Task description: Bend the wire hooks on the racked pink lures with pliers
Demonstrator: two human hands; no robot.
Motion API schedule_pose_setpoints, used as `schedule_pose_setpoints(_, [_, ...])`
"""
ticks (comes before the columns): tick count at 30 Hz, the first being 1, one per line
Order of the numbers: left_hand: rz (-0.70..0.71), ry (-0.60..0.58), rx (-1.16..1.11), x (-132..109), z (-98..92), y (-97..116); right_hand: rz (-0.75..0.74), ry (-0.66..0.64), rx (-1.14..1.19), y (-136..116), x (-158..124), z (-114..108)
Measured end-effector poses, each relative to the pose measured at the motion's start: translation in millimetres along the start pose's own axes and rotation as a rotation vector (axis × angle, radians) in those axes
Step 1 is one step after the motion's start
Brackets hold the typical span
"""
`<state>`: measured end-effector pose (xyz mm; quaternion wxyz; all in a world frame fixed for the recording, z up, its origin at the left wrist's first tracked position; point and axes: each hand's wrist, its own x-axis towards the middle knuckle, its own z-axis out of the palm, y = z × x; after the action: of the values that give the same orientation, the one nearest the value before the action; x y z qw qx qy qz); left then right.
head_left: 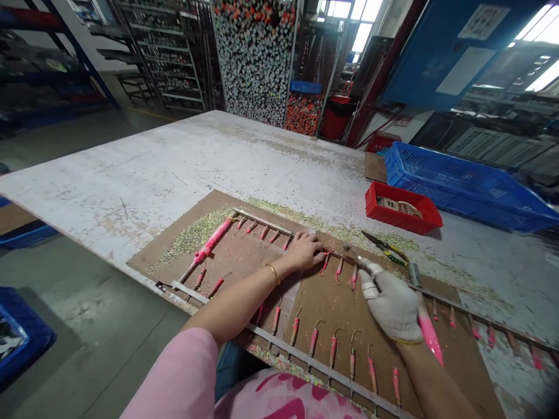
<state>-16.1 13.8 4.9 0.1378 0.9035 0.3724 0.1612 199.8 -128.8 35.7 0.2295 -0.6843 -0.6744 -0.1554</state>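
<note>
My left hand, bare with a gold bangle, lies with its fingers curled over a metal rack bar, right next to a small pink-coated piece on a wire hook. My right hand, in a white fabric glove with taped fingers, is shut on a thin metal rod. A pink-coated stick with a metal end shows just beyond the glove. Several more pink pieces hang in rows from the bars on a brown board.
Green-flecked crumbs lie around the board on a scuffed white table. Yellow-handled pliers rest near my right hand. Beyond them stand a red tray and a blue plastic crate. Tall racks of coloured pieces stand behind the table.
</note>
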Motion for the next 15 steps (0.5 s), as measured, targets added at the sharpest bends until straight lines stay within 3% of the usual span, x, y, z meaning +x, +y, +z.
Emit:
schedule_pose_setpoints(2, [-0.009, 0.005, 0.007, -0.1, -1.5, 1.2, 0.05, 0.113, 0.011, 0.2, -0.4, 0.3])
schedule_pose_setpoints(3, [-0.018, 0.008, 0.01, -0.1, -2.2, 1.8, 0.041, 0.095, -0.007, -0.2, -0.5, 0.6])
schedule_pose_setpoints(6, [-0.026, 0.001, 0.016, -0.1, -3.9, 3.1, -0.043, -0.116, -0.068, -2.4, -0.7, 1.6])
schedule_pose_setpoints(7, [-0.023, -0.006, 0.017, -0.1, -4.3, 3.4, -0.052, -0.132, -0.064, -3.1, -0.9, 1.3])
schedule_pose_setpoints(10, [-0.015, -0.017, 0.025, -0.2, -5.3, 4.1, 0.018, 0.079, 0.001, -3.8, -2.4, -0.3])
schedule_pose_setpoints(12, [-0.025, -0.013, 0.033, -0.3, -5.9, 4.7, 0.034, 0.131, -0.007, -3.2, -3.4, -0.3])
schedule_pose_setpoints(15, [-0.044, -0.01, 0.041, -0.3, -6.3, 5.4, -0.043, -0.07, -0.05, -0.7, -3.7, 1.4])
